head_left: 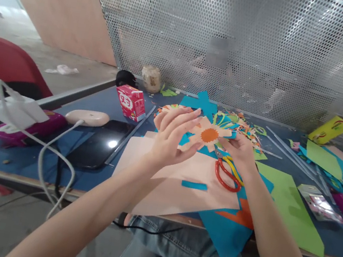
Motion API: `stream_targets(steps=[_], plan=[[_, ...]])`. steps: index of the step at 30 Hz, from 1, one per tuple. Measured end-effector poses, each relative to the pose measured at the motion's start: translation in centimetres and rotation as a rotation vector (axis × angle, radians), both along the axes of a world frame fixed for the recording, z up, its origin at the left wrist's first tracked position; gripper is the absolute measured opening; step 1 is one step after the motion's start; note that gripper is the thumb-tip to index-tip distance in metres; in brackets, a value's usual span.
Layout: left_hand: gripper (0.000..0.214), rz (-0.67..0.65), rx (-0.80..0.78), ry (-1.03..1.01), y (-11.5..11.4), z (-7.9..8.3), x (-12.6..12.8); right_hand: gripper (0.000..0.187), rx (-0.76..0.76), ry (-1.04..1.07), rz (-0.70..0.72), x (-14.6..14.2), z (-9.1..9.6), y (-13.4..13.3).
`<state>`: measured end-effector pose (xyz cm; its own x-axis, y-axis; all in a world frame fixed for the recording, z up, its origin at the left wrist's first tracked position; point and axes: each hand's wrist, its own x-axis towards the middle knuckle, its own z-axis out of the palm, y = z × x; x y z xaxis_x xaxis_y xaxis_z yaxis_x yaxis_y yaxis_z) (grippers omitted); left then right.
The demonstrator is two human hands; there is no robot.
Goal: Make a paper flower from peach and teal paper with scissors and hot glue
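A pale peach paper flower (209, 134) with an orange centre is held up above the table between both hands. My left hand (172, 135) pinches its left petals, fingers raised and partly spread. On the flower's lower right edge my right hand (239, 151) has its fingers closed. Red-handled scissors (226, 173) lie just under my right hand on a pale pink paper sheet (178, 183), which also carries a small blue strip (194, 185).
Blue (226, 231) and green (290, 207) paper sheets overlap at the table's front edge. Paper scraps (242, 123) litter the back by the perforated metal screen (239, 43). A red carton (131, 102), black tablet (102, 145), white device (87, 117) and cable (53, 160) lie left.
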<state>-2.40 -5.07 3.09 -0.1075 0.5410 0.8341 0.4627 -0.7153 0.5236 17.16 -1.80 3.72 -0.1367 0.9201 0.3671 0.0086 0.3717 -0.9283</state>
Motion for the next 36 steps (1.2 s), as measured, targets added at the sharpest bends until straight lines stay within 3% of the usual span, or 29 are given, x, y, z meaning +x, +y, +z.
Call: stream_targets(steps=[7, 12, 17, 19, 23, 27, 30, 36], plan=[[0.055, 0.261, 0.186, 0.361, 1.0, -0.2, -0.9, 0.027, 0.03, -0.11, 0.035, 0.0, -0.1, -0.3], [0.064, 0.235, 0.186, 0.321, 1.0, -0.1, -0.9, 0.024, 0.104, -0.14, 0.07, 0.3, -0.7, 0.1], [0.056, 0.128, 0.18, 0.277, 0.8, -0.1, -0.6, 0.021, 0.191, -0.23, 0.043, 0.4, -0.9, 0.2], [0.05, 0.107, 0.206, 0.285, 0.6, 0.1, -0.5, 0.017, 0.321, -0.293, -0.031, 0.5, -0.7, -0.1], [0.035, 0.077, 0.349, 0.335, 0.4, 0.4, -0.5, 0.003, 0.789, -0.419, -0.205, 0.7, 0.1, -0.7], [0.028, 0.093, 0.513, 0.375, 0.0, 0.3, -0.7, 0.014, 1.106, -0.4, -0.248, 0.8, 0.6, -1.2], [0.029, 0.095, 0.524, 0.363, -0.2, 0.2, -0.8, 0.015, 1.166, -0.388, -0.255, 0.7, 0.6, -1.3], [0.029, 0.067, 0.564, 0.352, -0.3, 0.5, -0.7, 0.012, 1.15, -0.378, -0.244, 0.6, 0.6, -1.3]])
